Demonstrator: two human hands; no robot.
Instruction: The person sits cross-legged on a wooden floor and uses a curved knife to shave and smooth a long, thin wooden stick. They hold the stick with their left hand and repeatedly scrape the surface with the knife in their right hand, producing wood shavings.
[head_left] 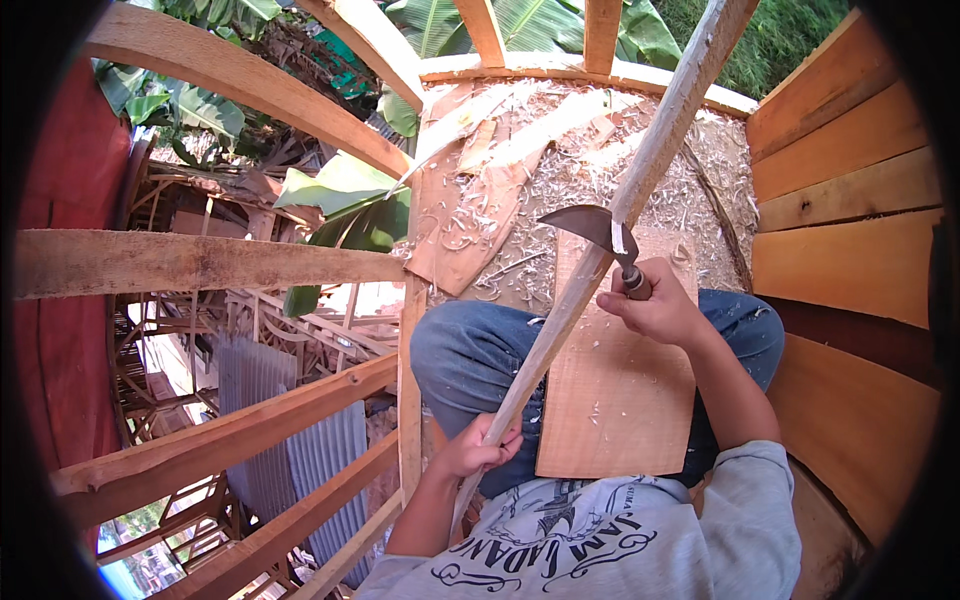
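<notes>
My left hand is closed round the lower part of a long, pale wooden pole, which slants up and away to the right. In my right hand is the short handle of a curved-blade knife. Its dark blade lies across the pole, with the tip pointing left. A light curl of wood shows at the blade, against the pole. Under the pole, a flat wooden board rests across my lap, with a few small shavings on it.
Wood shavings litter the floor ahead, around a loose plank. Upright wooden slats form an open railing on the left. A plank wall stands close on the right. Beyond the railing are corrugated sheets and banana leaves.
</notes>
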